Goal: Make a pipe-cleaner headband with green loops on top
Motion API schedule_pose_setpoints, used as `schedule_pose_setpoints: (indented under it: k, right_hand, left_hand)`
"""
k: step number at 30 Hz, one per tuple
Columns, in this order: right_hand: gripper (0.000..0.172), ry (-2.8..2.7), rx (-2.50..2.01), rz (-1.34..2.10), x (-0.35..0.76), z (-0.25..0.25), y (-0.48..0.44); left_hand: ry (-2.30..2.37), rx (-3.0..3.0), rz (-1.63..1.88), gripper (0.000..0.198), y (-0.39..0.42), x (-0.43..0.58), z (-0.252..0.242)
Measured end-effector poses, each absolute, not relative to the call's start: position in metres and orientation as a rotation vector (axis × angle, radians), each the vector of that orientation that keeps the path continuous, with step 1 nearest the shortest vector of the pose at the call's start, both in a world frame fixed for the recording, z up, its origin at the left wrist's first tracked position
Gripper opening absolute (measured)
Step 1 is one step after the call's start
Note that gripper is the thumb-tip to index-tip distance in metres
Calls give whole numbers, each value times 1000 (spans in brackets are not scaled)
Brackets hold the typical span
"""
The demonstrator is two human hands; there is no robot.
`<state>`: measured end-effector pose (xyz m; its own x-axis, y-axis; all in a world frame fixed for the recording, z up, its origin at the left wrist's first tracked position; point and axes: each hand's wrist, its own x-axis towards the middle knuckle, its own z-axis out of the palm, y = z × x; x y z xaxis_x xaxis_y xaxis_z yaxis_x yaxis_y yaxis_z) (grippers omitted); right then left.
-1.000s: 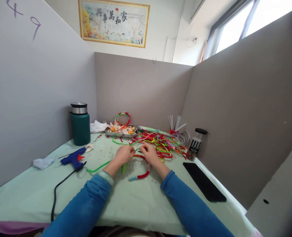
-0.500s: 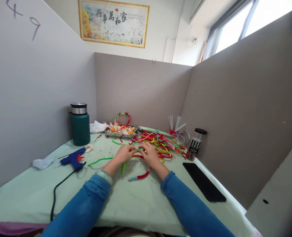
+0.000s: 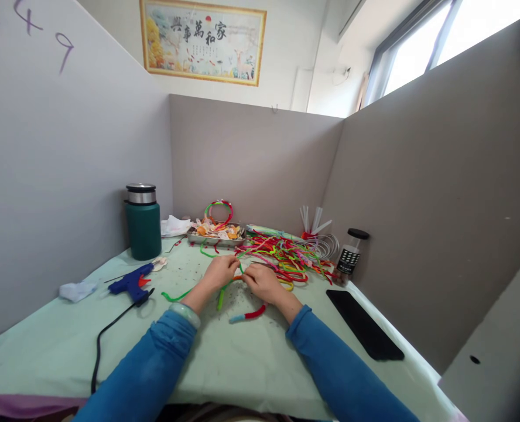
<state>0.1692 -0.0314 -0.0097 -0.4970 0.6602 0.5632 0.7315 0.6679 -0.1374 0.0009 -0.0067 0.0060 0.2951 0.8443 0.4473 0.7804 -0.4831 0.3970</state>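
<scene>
My left hand (image 3: 218, 274) and my right hand (image 3: 263, 283) meet over the middle of the table, both with fingers curled. Between them they pinch a curved hoop wrapped in red and orange pipe cleaner (image 3: 255, 313), whose lower end with a blue tip lies on the table. A green pipe cleaner (image 3: 176, 295) runs from my left fingers out to the left across the cloth. A short green piece (image 3: 220, 299) lies under my left hand.
A pile of coloured pipe cleaners (image 3: 286, 258) lies behind my hands. A metal tray (image 3: 216, 237) of scraps, a green flask (image 3: 143, 221), a blue glue gun (image 3: 130, 283) with cord, a black pad (image 3: 365, 323) and a jar (image 3: 348, 253) stand around.
My right hand has slid slightly toward me along the hoop. The free end of the green pipe cleaner has swung across the table on the left.
</scene>
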Motion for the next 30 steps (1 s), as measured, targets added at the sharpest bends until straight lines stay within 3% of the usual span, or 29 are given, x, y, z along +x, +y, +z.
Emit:
schedule_pose_setpoints:
  k: [12, 23, 26, 30]
  right_hand:
    - [32, -1725, -1324, 329, 179, -7, -15]
    - [34, -1729, -1311, 130, 181, -10, -18]
    - [26, -1723, -1228, -27, 181, -5, -23]
    - [30, -1841, -1129, -276, 177, 5, -35]
  left_hand:
    - [1277, 2540, 813, 29, -14, 5, 9]
    - [1598, 2471, 743, 31, -14, 0, 10]
    - [1605, 2438, 761, 31, -12, -2, 12]
    - [1612, 2406, 772, 31, -11, -2, 12]
